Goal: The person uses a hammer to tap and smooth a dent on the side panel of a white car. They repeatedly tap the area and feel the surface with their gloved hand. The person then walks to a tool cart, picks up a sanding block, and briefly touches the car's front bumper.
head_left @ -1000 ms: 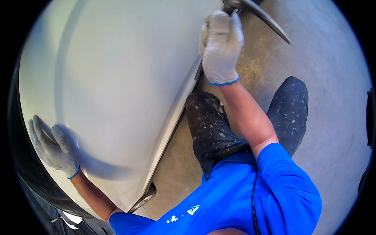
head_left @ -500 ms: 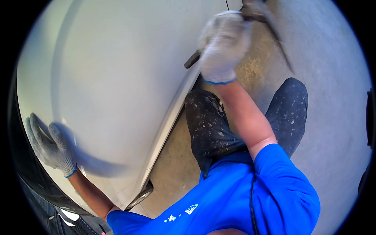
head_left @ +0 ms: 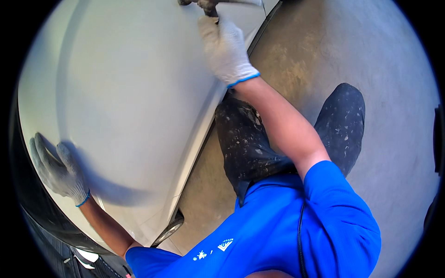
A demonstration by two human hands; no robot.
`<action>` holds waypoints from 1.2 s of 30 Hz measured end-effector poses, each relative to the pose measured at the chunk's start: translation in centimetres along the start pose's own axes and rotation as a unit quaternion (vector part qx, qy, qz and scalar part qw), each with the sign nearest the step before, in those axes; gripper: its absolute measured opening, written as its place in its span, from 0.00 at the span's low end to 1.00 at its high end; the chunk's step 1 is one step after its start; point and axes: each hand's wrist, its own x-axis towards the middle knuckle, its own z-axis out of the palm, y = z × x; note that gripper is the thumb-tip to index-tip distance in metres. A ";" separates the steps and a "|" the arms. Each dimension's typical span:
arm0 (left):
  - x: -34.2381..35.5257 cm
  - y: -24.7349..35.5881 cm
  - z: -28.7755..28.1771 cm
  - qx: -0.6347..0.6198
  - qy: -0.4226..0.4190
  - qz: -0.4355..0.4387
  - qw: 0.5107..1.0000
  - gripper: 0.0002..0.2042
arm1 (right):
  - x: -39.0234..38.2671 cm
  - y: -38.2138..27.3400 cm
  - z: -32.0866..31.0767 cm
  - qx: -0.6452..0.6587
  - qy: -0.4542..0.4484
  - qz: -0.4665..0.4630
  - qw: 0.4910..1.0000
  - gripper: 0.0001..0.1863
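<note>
A large pale car body panel [head_left: 130, 92] fills the left half of the view. My left hand [head_left: 59, 173], in a grey-white knit glove with a blue cuff, rests on it near its left edge, fingers spread. A similar glove covers my right hand [head_left: 227, 51], closed round the handle of a hammer [head_left: 207, 6] over the far right part of the panel. The hammer's dark head and long, thin, pointed end lie at the upper frame edge, partly cut off. Whether it touches the panel I cannot tell.
The panel's right edge runs diagonally beside my left knee [head_left: 234, 125], in dark paint-flecked trousers. Concrete floor [head_left: 394, 153] stretches to the right. A wheel [head_left: 169, 229] shows below the panel, and dark glass [head_left: 46, 227] lies at the lower left.
My right hand has swung left with the hammer, from above the floor to over the panel, and the hammer has turned. My left hand has stayed in place.
</note>
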 end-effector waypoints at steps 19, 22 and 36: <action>0.0 -0.3 0.2 -0.018 0.002 -0.010 1.000 0.25 | 1.4 2.2 -0.2 -0.059 -0.023 0.040 0.997 0.12; -1.0 -0.2 -0.6 -0.007 -0.010 -0.017 1.000 0.25 | 1.5 -1.4 -2.2 -0.026 -0.049 0.091 0.994 0.13; 3.7 16.3 3.5 -0.089 -0.107 0.129 0.982 0.37 | 1.6 1.5 -10.4 -0.097 0.047 0.165 0.980 0.17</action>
